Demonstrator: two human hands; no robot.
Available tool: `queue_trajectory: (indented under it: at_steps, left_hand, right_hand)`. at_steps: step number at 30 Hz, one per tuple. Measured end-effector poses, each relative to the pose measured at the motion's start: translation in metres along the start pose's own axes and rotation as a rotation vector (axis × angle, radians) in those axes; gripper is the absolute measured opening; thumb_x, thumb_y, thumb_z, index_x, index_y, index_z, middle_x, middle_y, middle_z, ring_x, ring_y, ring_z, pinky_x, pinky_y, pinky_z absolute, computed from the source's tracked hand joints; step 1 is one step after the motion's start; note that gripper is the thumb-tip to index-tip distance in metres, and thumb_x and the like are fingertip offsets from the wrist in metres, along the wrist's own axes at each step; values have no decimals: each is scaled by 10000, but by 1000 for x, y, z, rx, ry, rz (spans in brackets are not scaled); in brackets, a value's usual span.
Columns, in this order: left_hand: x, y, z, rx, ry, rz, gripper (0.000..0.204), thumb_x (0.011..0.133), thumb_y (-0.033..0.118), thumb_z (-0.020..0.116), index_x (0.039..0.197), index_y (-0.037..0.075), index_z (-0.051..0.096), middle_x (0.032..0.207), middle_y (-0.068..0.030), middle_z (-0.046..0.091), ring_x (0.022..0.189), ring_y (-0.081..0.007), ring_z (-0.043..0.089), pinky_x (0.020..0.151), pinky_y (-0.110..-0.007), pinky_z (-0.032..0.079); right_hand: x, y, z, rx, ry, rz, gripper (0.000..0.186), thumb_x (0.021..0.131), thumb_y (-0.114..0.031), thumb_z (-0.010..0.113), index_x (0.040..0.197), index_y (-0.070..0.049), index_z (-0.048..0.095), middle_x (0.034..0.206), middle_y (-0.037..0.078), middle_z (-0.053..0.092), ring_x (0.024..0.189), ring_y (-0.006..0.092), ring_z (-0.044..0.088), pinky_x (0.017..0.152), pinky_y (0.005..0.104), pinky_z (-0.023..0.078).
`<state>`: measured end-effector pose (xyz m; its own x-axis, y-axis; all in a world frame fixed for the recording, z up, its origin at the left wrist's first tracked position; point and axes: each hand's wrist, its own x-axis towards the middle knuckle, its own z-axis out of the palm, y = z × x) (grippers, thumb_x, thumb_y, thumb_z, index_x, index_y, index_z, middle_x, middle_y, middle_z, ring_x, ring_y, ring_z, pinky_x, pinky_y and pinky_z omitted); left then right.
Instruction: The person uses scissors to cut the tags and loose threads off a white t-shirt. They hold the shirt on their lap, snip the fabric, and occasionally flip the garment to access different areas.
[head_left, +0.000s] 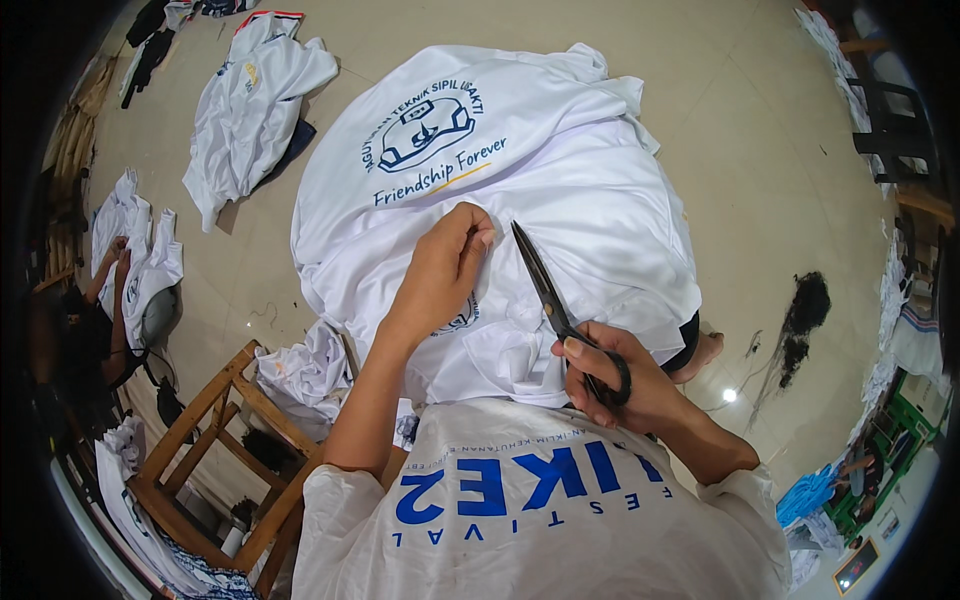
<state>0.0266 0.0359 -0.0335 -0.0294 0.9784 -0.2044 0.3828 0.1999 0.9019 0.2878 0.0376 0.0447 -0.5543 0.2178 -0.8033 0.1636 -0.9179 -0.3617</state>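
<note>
The white cloth (610, 180) with dark blue print lies in a wide heap in front of the person's body, below both hands. The left hand (445, 265) is over the middle of it, thumb and fingers closed together; whether they hold something thin, I cannot tell. The right hand (640, 380), nearer to the body at the heap's lower right, grips black scissors (545, 285) by the handles. Their tip is near the left fingertips.
</note>
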Motion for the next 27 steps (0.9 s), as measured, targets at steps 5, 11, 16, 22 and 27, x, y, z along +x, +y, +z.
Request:
queue_trajectory:
  at_steps: [5, 11, 16, 22, 27]
  left_hand:
    - [-3, -2, 1, -13, 34, -39, 75, 1075, 74, 563, 1047, 8, 541, 858, -55, 545, 776, -132, 460, 725, -261, 423]
    - [-4, -7, 0, -88, 65, -50, 76, 1058, 59, 588, 1032, 12, 534, 803, -82, 542, 689, -154, 441, 663, -292, 423]
    - [-4, -8, 2, -122, 85, -12, 69, 1063, 55, 577, 1037, 12, 530, 800, -79, 528, 685, -152, 431, 658, -291, 415]
    - [-4, -6, 1, -92, 75, -14, 68, 1065, 52, 574, 1044, 10, 524, 793, -83, 502, 679, -158, 410, 648, -301, 403]
    - [-6, 4, -5, -74, 18, -93, 62, 1079, 51, 546, 1044, 5, 525, 895, -22, 533, 813, -93, 457, 753, -229, 418]
  right_hand:
    - [-1, -2, 3, 11, 13, -5, 397, 1051, -383, 654, 1042, -14, 508, 673, 60, 629, 418, 94, 514, 376, 238, 370]
    - [-4, -4, 2, -33, -22, 65, 429, 1046, -406, 647, 1102, -1, 519, 662, 62, 628, 418, 99, 518, 375, 245, 371]
    - [-1, -9, 5, -73, -28, 93, 450, 1034, -419, 662, 1084, -1, 506, 672, 55, 627, 431, 91, 526, 382, 237, 374]
    - [-1, -9, 3, -62, -42, 92, 450, 1034, -416, 661, 1090, 2, 506, 668, 52, 624, 432, 85, 523, 381, 232, 369]
    - [3, -11, 5, -112, -15, 91, 427, 1034, -401, 663, 1068, -3, 512, 658, 52, 620, 422, 82, 509, 376, 236, 367]
